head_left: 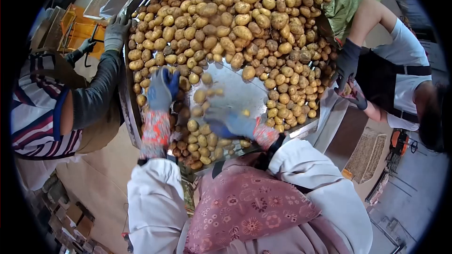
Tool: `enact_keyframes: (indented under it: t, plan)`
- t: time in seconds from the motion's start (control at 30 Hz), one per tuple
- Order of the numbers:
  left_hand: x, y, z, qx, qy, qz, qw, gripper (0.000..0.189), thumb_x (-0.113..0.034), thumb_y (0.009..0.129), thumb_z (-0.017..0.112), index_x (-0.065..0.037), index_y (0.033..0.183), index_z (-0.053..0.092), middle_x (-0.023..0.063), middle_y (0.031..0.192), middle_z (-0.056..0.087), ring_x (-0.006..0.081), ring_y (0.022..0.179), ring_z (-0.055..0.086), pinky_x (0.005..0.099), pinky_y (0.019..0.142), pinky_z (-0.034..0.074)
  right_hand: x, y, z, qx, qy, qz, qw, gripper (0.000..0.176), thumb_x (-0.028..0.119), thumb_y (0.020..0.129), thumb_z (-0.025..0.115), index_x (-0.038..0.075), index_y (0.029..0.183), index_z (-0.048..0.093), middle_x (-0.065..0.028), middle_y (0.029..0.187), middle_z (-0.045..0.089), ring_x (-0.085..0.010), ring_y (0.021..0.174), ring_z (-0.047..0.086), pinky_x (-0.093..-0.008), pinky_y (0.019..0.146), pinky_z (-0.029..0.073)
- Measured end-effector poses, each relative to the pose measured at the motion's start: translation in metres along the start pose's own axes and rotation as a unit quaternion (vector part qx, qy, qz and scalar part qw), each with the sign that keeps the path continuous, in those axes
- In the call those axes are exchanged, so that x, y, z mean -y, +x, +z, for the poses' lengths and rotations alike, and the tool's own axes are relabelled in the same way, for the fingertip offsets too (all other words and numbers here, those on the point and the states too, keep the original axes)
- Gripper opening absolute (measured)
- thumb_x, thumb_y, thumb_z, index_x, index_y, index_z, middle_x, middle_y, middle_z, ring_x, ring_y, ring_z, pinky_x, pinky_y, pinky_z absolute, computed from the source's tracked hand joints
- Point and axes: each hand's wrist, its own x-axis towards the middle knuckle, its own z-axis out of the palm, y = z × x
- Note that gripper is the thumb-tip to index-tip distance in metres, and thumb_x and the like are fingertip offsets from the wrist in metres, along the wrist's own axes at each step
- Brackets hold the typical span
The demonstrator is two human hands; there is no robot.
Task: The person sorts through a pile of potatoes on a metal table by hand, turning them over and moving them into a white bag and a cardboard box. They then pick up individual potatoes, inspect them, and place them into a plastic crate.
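Observation:
A large heap of potatoes [226,19] covers the metal sorting table [235,77], whose bare surface shows in the middle. My left hand [161,90], in a grey and blue glove, rests over potatoes on the left side with its fingers partly spread; no potato shows in its grip. Over the bare metal, my right hand [230,122] is smeared by motion, so its fingers cannot be made out. Several blurred potatoes [200,96] lie between my two hands. A smaller group of potatoes [202,143] sits at the near edge, just below my right hand.
At the left edge, a co-worker's gloved hand [117,33] rests on the table rim. Another co-worker's gloved hand [348,61] is at the right edge. A green sack [343,0] lies at the back right; an orange crate [77,26] stands beyond the left co-worker.

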Motion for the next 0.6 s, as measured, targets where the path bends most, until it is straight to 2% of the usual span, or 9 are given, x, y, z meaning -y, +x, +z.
enact_keyframes:
  t: [0.03, 0.1, 0.13, 0.17, 0.27, 0.37, 0.47, 0.5, 0.6]
  plan:
    - [0.001, 0.022, 0.006, 0.053, 0.014, -0.010, 0.998, 0.037, -0.043, 0.090, 0.065, -0.006, 0.093, 0.060, 0.0190, 0.096, 0.062, 0.0385, 0.088, 0.064, 0.0501, 0.073, 0.049, -0.001, 0.009, -0.027, 0.004, -0.001, 0.003, 1.000, 0.040, 0.021, 0.098, 0.047, 0.016, 0.138, 0.053, -0.0180, 0.144, 0.046, -0.0355, 0.132, 0.047, -0.0506, 0.108, 0.040]
    - [0.004, 0.048, 0.034, 0.087, 0.066, -0.010, 0.994, 0.047, -0.046, 0.091, 0.062, -0.006, 0.115, 0.057, 0.0227, 0.106, 0.062, 0.0426, 0.098, 0.063, 0.0514, 0.083, 0.050, -0.002, 0.055, -0.127, -0.347, -0.066, 0.106, 0.930, 0.036, 0.015, 0.094, 0.055, 0.016, 0.131, 0.058, -0.0128, 0.118, 0.061, -0.0296, 0.104, 0.060, -0.0452, 0.089, 0.047]
    - [0.011, 0.055, 0.057, 0.057, 0.071, 0.004, 0.996, 0.052, -0.047, 0.092, 0.060, -0.006, 0.123, 0.055, 0.0242, 0.110, 0.062, 0.0435, 0.101, 0.062, 0.0516, 0.086, 0.050, -0.022, 0.075, -0.163, -0.431, -0.278, 0.093, 0.853, 0.033, 0.022, 0.089, 0.063, 0.013, 0.120, 0.063, -0.0135, 0.113, 0.065, -0.0306, 0.104, 0.063, -0.0464, 0.082, 0.050]
    - [0.004, 0.054, 0.063, 0.056, 0.068, 0.008, 0.996, 0.052, -0.047, 0.092, 0.060, -0.006, 0.123, 0.055, 0.0242, 0.110, 0.062, 0.0435, 0.101, 0.062, 0.0516, 0.086, 0.050, -0.032, 0.088, -0.197, -0.331, -0.235, 0.223, 0.886, 0.035, 0.027, 0.086, 0.065, 0.015, 0.119, 0.063, -0.0115, 0.109, 0.064, -0.0301, 0.097, 0.063, -0.0433, 0.078, 0.050]
    - [-0.010, 0.026, 0.064, 0.041, 0.044, -0.038, 0.997, 0.059, -0.047, 0.092, 0.059, -0.004, 0.132, 0.050, 0.0257, 0.117, 0.062, 0.0439, 0.101, 0.063, 0.0521, 0.086, 0.050, -0.043, 0.106, -0.190, -0.141, -0.367, 0.316, 0.864, 0.048, 0.042, 0.082, 0.069, 0.023, 0.125, 0.061, -0.0137, 0.119, 0.057, -0.0352, 0.103, 0.060, -0.0486, 0.078, 0.050]
    - [-0.010, -0.022, 0.053, 0.132, -0.019, -0.062, 0.989, 0.056, -0.044, 0.094, 0.058, -0.004, 0.133, 0.051, 0.0266, 0.118, 0.062, 0.0449, 0.101, 0.063, 0.0525, 0.088, 0.049, -0.039, 0.099, -0.131, -0.163, -0.346, 0.332, 0.862, 0.053, 0.044, 0.084, 0.068, 0.020, 0.129, 0.057, -0.0197, 0.120, 0.053, -0.0370, 0.106, 0.057, -0.0514, 0.077, 0.050]
    - [0.011, -0.085, 0.043, 0.165, -0.106, -0.075, 0.978, 0.053, -0.041, 0.094, 0.058, -0.005, 0.133, 0.052, 0.0262, 0.117, 0.063, 0.0449, 0.101, 0.063, 0.0520, 0.088, 0.049, -0.021, 0.057, -0.072, -0.261, -0.166, 0.193, 0.931, 0.041, 0.033, 0.091, 0.062, 0.016, 0.128, 0.056, -0.0229, 0.115, 0.053, -0.0359, 0.094, 0.061, -0.0486, 0.072, 0.052]
    - [0.020, -0.108, 0.045, 0.177, -0.174, -0.084, 0.965, 0.051, -0.039, 0.094, 0.058, -0.006, 0.132, 0.053, 0.0257, 0.117, 0.063, 0.0447, 0.101, 0.063, 0.0516, 0.088, 0.049, -0.017, 0.048, -0.053, -0.137, -0.150, 0.256, 0.945, 0.037, 0.027, 0.093, 0.060, 0.017, 0.128, 0.055, -0.0225, 0.111, 0.056, -0.0360, 0.085, 0.063, -0.0458, 0.069, 0.053]
    - [0.017, -0.168, 0.037, 0.106, -0.095, -0.027, 0.989, 0.044, -0.033, 0.094, 0.061, 0.000, 0.122, 0.055, 0.0224, 0.115, 0.064, 0.0387, 0.105, 0.062, 0.0435, 0.093, 0.048, 0.001, 0.011, 0.003, -0.251, -0.065, 0.181, 0.949, 0.037, 0.024, 0.092, 0.062, 0.019, 0.128, 0.055, -0.0190, 0.110, 0.062, -0.0332, 0.082, 0.068, -0.0385, 0.065, 0.056]
